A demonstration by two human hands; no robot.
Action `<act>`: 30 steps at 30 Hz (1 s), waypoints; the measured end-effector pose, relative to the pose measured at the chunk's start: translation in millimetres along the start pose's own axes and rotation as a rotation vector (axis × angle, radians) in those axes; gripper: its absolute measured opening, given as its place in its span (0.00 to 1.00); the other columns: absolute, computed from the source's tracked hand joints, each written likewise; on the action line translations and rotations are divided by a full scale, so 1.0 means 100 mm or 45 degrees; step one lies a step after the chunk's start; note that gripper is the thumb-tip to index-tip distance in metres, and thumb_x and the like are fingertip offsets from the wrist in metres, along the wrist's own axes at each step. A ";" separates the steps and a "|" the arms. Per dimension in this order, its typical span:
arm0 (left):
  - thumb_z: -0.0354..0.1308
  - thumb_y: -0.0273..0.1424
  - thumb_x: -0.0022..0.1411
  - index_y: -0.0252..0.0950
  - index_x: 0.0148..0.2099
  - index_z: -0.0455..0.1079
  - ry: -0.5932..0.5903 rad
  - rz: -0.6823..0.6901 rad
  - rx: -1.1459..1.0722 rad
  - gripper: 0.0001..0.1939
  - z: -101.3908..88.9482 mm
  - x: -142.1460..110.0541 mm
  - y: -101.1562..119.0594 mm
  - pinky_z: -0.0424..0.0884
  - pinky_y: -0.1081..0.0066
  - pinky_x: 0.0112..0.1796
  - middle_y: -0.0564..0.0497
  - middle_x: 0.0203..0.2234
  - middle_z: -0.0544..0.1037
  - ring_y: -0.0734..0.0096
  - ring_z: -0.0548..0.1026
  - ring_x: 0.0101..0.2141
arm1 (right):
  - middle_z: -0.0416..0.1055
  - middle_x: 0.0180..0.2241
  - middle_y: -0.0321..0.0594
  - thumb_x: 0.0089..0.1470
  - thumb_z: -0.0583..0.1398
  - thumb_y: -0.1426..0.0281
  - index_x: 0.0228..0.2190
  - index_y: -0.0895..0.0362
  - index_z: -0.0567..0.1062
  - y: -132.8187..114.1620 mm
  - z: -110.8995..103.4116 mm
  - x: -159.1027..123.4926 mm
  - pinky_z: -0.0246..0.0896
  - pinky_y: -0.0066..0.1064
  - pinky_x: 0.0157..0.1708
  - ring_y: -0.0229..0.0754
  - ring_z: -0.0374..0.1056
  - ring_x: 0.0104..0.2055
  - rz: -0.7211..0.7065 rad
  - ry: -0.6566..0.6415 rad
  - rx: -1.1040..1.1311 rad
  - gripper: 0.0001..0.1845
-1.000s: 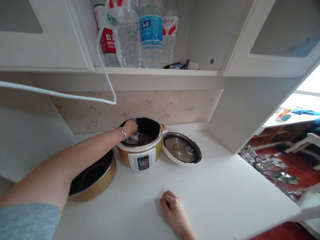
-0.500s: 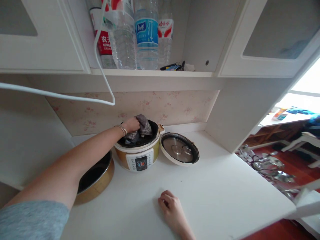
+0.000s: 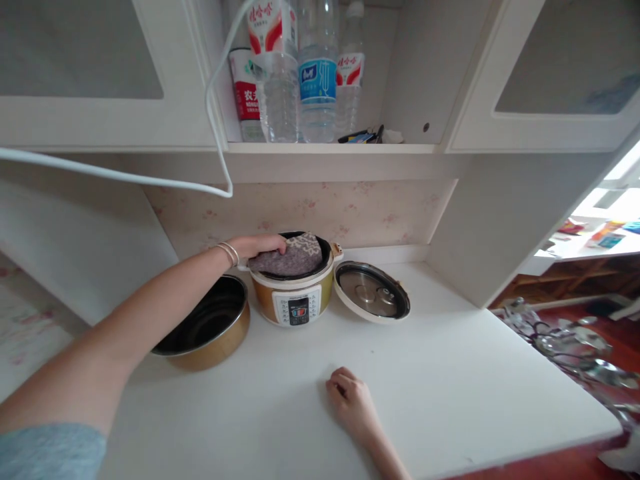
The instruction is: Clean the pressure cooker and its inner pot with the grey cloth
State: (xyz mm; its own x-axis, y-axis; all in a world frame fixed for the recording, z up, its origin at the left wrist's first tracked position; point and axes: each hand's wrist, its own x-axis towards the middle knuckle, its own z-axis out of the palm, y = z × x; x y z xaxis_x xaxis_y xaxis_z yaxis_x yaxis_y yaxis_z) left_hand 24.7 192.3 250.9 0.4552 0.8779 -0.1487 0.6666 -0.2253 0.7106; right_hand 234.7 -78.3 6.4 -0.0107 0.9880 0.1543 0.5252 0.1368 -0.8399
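My left hand [image 3: 264, 245] grips a grey-purple patterned cloth [image 3: 295, 259] at the mouth of an electric pressure cooker [image 3: 270, 300]. The cloth lies spread across the cooker's dark opening and hides most of its inside. Just right of the cooker, its round lid [image 3: 367, 293] rests with the metal underside facing up. A gold pot [image 3: 210, 347] with a dark interior stands to the left, partly behind my left forearm. My right hand [image 3: 349, 397] is on the white counter in front, fingers curled; whether anything is in them is hidden.
Above the cooker is an open cabinet shelf [image 3: 330, 148] with several water bottles [image 3: 319, 87]. A white cable [image 3: 125, 179] hangs across the left side. Shiny metal items [image 3: 560, 340] lie on the red floor [image 3: 617, 357] to the right.
The cloth was bunched down inside the cooker and now spreads over its opening, with my left hand at its left side. The view has shifted; my right hand stays curled on the counter.
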 end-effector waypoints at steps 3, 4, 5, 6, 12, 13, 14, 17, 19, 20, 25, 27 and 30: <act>0.55 0.26 0.48 0.33 0.34 0.69 -0.014 -0.069 -0.562 0.07 0.26 -0.10 0.24 0.70 0.71 0.29 0.50 0.23 0.76 0.67 0.74 0.26 | 0.70 0.30 0.41 0.57 0.52 0.64 0.21 0.56 0.74 -0.01 0.01 -0.03 0.57 0.29 0.33 0.39 0.66 0.31 0.020 0.021 0.057 0.18; 0.55 0.25 0.48 0.33 0.34 0.68 0.058 -0.056 -0.692 0.07 0.34 -0.11 0.31 0.69 0.71 0.28 0.50 0.23 0.75 0.68 0.74 0.26 | 0.70 0.29 0.41 0.56 0.53 0.63 0.20 0.56 0.74 -0.02 0.00 -0.03 0.57 0.29 0.32 0.39 0.66 0.31 0.045 0.021 0.104 0.18; 0.55 0.25 0.49 0.33 0.34 0.67 0.142 -0.034 -0.779 0.07 0.42 -0.12 0.37 0.69 0.72 0.28 0.50 0.23 0.74 0.70 0.73 0.25 | 0.70 0.28 0.40 0.55 0.54 0.61 0.20 0.57 0.73 -0.03 0.00 -0.03 0.57 0.29 0.31 0.39 0.65 0.30 0.101 0.018 0.177 0.18; 0.54 0.24 0.50 0.33 0.34 0.66 0.216 -0.003 -0.829 0.06 0.50 -0.13 0.43 0.68 0.73 0.27 0.51 0.23 0.73 0.71 0.72 0.25 | 0.70 0.27 0.40 0.53 0.56 0.60 0.21 0.57 0.73 -0.04 -0.02 -0.03 0.57 0.29 0.29 0.39 0.65 0.29 0.186 0.011 0.288 0.17; 0.53 0.27 0.56 0.34 0.41 0.68 0.421 0.319 -0.379 0.09 0.88 -0.39 0.76 0.68 0.69 0.35 0.46 0.32 0.76 0.66 0.74 0.32 | 0.70 0.45 0.42 0.49 0.62 0.57 0.41 0.54 0.74 -0.29 -0.44 0.05 0.62 0.28 0.27 0.40 0.70 0.35 0.471 0.198 1.304 0.19; 0.53 0.27 0.57 0.35 0.43 0.68 0.436 0.373 -0.223 0.11 0.96 -0.48 0.82 0.68 0.68 0.38 0.45 0.34 0.77 0.63 0.74 0.35 | 0.68 0.49 0.42 0.49 0.62 0.57 0.44 0.51 0.72 -0.36 -0.56 0.08 0.65 0.31 0.31 0.42 0.70 0.39 0.448 0.240 1.428 0.21; 0.52 0.28 0.58 0.36 0.46 0.68 0.440 0.432 -0.074 0.13 1.05 -0.58 0.88 0.67 0.67 0.40 0.44 0.35 0.77 0.60 0.74 0.37 | 0.67 0.52 0.41 0.50 0.62 0.57 0.46 0.49 0.71 -0.44 -0.68 0.10 0.67 0.35 0.36 0.45 0.70 0.44 0.424 0.263 1.540 0.21; 0.48 0.29 0.62 0.40 0.57 0.63 0.346 0.619 0.264 0.21 1.44 -0.91 1.00 0.66 0.63 0.42 0.43 0.37 0.77 0.58 0.75 0.38 | 0.65 0.55 0.38 0.53 0.58 0.53 0.48 0.45 0.70 -0.62 -0.96 0.15 0.63 0.49 0.47 0.51 0.65 0.53 0.329 0.263 1.797 0.21; 0.46 0.31 0.63 0.41 0.57 0.63 0.213 0.776 0.392 0.20 1.81 -1.11 1.00 0.67 0.60 0.40 0.41 0.38 0.77 0.56 0.75 0.37 | 0.68 0.52 0.37 0.54 0.56 0.50 0.46 0.44 0.71 -0.62 -1.04 0.12 0.62 0.50 0.49 0.50 0.66 0.53 0.294 0.273 1.888 0.20; 0.45 0.32 0.63 0.40 0.56 0.64 0.161 0.823 0.440 0.20 2.02 -1.19 0.97 0.68 0.59 0.39 0.40 0.38 0.77 0.55 0.75 0.37 | 0.69 0.51 0.37 0.54 0.55 0.50 0.44 0.45 0.73 -0.58 -1.05 0.08 0.62 0.49 0.49 0.49 0.66 0.52 0.310 0.290 1.909 0.20; 0.43 0.34 0.64 0.35 0.51 0.68 -0.003 0.810 0.568 0.19 3.03 -1.44 0.59 0.70 0.56 0.39 0.37 0.37 0.74 0.53 0.73 0.41 | 0.76 0.40 0.47 0.52 0.53 0.45 0.36 0.55 0.78 -0.02 -0.85 -0.33 0.65 0.47 0.45 0.52 0.70 0.46 0.677 0.345 1.750 0.29; 0.45 0.38 0.64 0.35 0.53 0.67 -0.087 0.759 0.496 0.21 3.28 -1.48 0.45 0.71 0.54 0.42 0.36 0.39 0.74 0.51 0.72 0.44 | 0.76 0.38 0.49 0.50 0.51 0.41 0.36 0.57 0.79 0.19 -0.81 -0.48 0.66 0.48 0.43 0.54 0.71 0.44 0.747 0.328 1.627 0.34; 0.48 0.42 0.62 0.34 0.60 0.62 -0.198 0.769 0.246 0.27 3.39 -1.51 0.31 0.67 0.55 0.50 0.36 0.51 0.70 0.51 0.68 0.51 | 0.76 0.38 0.48 0.48 0.53 0.41 0.38 0.56 0.78 0.38 -0.89 -0.55 0.67 0.46 0.40 0.52 0.72 0.42 0.775 0.341 1.518 0.34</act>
State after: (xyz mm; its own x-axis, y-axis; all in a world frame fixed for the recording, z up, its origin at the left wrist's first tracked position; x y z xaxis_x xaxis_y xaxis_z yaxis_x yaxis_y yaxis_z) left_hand 177.2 -90.6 62.4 0.8534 0.5047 0.1302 0.3539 -0.7445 0.5661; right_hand 331.1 -133.7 12.3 0.1922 0.8883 -0.4172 -0.6600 -0.1976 -0.7248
